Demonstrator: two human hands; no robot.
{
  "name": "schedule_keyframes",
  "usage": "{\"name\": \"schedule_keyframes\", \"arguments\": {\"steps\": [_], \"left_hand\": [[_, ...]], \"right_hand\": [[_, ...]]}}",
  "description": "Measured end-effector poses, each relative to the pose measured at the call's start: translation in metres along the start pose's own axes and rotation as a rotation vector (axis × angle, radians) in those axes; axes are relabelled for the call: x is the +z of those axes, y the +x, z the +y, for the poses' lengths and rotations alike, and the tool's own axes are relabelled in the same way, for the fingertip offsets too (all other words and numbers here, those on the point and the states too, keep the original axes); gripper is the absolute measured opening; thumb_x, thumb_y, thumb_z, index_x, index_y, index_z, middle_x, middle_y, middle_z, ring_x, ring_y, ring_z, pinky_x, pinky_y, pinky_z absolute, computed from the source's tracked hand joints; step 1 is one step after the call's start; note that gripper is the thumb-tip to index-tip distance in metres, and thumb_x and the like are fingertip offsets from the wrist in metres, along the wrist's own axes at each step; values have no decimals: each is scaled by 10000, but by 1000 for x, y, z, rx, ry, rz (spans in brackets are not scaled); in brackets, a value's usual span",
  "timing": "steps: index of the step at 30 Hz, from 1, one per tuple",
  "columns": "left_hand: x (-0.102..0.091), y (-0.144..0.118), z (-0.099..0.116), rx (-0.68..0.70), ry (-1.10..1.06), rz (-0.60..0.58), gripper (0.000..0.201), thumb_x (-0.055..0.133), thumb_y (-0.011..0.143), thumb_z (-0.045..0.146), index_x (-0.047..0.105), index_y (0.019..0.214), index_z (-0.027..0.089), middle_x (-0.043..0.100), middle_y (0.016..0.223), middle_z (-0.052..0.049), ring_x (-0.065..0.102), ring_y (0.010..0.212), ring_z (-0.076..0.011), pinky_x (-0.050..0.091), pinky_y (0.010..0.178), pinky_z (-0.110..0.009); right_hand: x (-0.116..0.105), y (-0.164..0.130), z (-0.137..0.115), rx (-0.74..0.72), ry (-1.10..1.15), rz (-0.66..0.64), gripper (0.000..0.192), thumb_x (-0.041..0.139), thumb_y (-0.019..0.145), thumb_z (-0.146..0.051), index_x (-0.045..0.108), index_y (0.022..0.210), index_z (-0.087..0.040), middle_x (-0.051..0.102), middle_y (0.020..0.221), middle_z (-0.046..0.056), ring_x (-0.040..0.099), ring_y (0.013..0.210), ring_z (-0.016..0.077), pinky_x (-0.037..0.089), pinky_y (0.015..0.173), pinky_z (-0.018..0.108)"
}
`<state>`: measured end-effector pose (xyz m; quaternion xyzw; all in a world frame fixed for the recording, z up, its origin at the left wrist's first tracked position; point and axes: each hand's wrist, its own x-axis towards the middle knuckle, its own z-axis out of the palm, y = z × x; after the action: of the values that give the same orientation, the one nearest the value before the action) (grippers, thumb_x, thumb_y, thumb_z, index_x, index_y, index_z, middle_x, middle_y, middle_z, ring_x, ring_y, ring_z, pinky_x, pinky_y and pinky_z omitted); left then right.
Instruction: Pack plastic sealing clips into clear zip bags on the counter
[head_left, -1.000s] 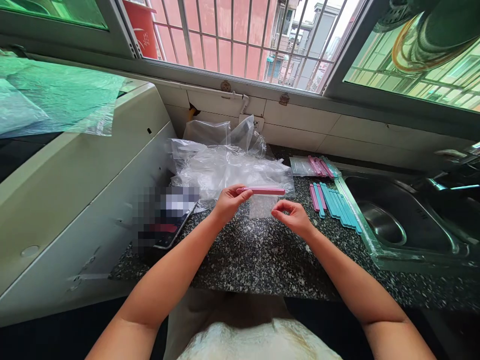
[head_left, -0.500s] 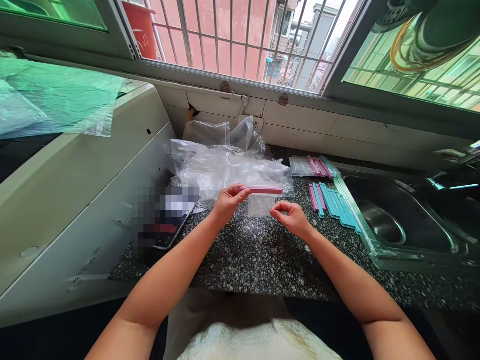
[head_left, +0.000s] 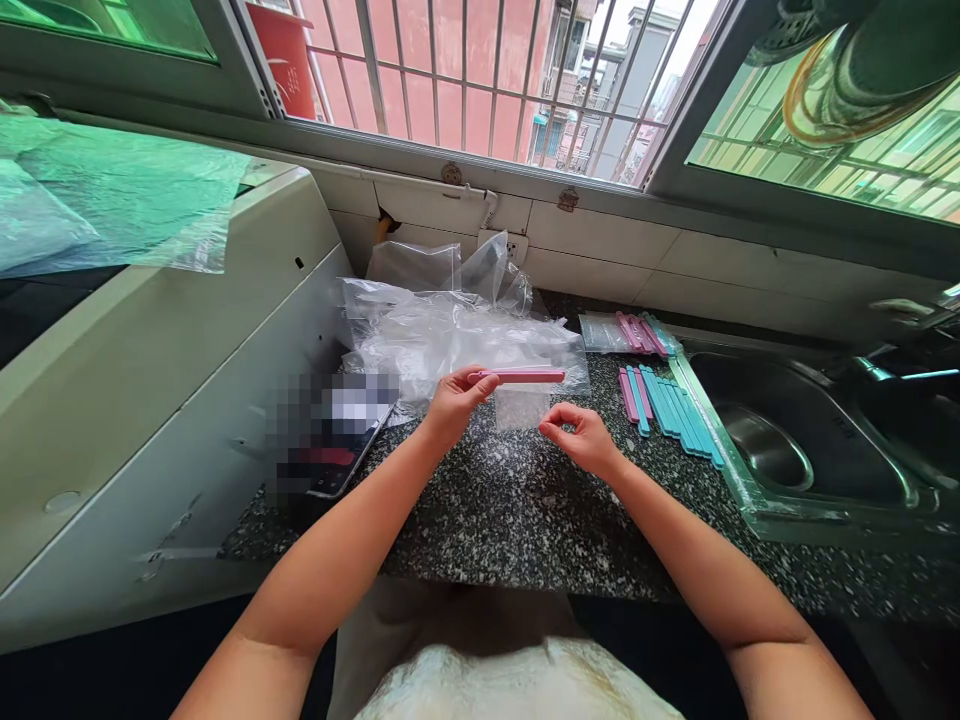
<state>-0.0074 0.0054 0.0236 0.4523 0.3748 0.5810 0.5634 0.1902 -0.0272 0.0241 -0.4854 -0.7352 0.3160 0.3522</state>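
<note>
Above counter, pink clip (head_left: 519,376) slightly lower.

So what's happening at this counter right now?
A person stands at a dark speckled counter under a window. The left hand holds one end of a pink clip stick level above the counter, with a small clear bag hanging from it. The right hand pinches at the bag's lower right corner. Behind lies a heap of clear plastic bags; to the right, a row of pink and blue sticks sits beside a steel sink.
</note>
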Motion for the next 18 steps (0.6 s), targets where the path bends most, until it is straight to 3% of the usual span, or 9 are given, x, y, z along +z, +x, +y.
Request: {"name": "schedule_keyframes", "arguments": {"steps": [14, 18], "left_hand": [[0, -1, 0, 3, 14, -12, 362, 713, 531, 480, 599, 628, 150, 439, 533, 43, 390, 528, -71, 362, 514, -214], [0, -3, 2, 16, 106, -83, 341, 692, 574, 465, 570, 600, 149, 382, 517, 51, 349, 516, -65, 309, 505, -215]], "right_hand": [[-3, 1, 1, -4, 3, -26, 235, 578, 741, -389, 596, 646, -174, 606, 631, 21, 544, 632, 138, 424, 606, 260], [-9, 2, 2, 11, 32, 29, 236, 611, 711, -410, 610, 747, -176, 623, 722, 29, 553, 678, 143, 438, 650, 274]]}}
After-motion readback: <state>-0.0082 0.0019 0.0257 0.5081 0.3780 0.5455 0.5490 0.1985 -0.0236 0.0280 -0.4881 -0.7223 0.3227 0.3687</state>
